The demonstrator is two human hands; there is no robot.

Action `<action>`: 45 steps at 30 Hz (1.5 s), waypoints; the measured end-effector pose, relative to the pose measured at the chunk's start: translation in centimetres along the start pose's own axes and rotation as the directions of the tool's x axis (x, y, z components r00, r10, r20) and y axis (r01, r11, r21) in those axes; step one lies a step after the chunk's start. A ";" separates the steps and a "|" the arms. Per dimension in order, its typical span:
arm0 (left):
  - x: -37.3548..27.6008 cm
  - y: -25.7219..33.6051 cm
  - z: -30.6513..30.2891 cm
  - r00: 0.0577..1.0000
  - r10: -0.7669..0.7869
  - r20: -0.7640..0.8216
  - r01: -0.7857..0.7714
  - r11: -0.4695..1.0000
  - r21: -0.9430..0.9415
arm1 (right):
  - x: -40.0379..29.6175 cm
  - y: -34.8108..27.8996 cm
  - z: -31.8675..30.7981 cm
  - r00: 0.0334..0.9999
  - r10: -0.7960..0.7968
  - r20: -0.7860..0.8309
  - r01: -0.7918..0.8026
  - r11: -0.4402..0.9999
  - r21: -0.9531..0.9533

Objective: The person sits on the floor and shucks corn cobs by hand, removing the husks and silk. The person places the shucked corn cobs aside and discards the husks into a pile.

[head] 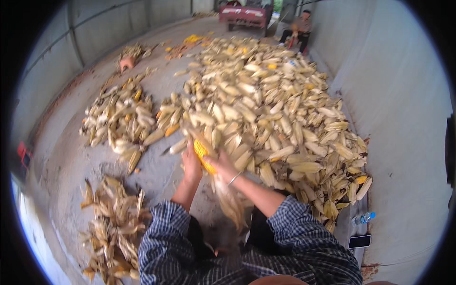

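A partly husked ear of corn [203,156], its yellow kernels bare on one side, is held between my two hands at the middle of the view. My left hand [192,163] grips its left side. My right hand [221,164], with a bangle at the wrist, is closed on the right side and the dry husk there. Peeled husk leaves [229,205] hang down below my right hand. Just beyond the hands lies a large heap of corn ears in dry husks [256,107].
A smaller pile of ears [119,114] lies left, loose husks [112,228] nearer. A water bottle [363,218] and a phone [359,242] lie by the right wall. Farther off are a small stool [127,63], a red vehicle [244,15] and a seated person [302,28].
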State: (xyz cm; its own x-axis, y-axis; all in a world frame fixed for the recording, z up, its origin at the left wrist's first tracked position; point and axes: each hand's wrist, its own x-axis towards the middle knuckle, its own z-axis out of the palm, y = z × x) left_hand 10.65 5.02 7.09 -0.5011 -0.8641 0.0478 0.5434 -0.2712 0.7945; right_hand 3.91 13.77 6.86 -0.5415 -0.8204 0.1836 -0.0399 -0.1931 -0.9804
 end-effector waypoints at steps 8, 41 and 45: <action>-0.8 2.1 0.8 0.991 -0.133 0.019 0.134 0.981 -0.139 | -0.3 -1.2 -1.3 0.890 0.284 0.356 -0.410 0.840 0.354; -0.7 3.4 2.0 0.887 -0.387 -0.253 0.237 0.851 -0.468 | 3.4 -2.2 -1.7 0.886 0.332 -0.323 -0.152 0.867 0.474; 0.8 0.7 -2.1 0.939 -0.301 -0.165 0.226 0.904 -0.364 | 5.9 -1.9 -5.6 0.881 0.233 -0.412 0.111 0.745 0.658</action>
State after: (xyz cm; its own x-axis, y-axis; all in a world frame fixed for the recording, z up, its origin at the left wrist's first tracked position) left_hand 12.02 3.22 6.43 -0.5229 -0.8000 -0.2943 0.6229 -0.5943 0.5088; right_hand -3.90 12.34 9.42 -0.8322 -0.5460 -0.0960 0.4626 -0.5885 -0.6631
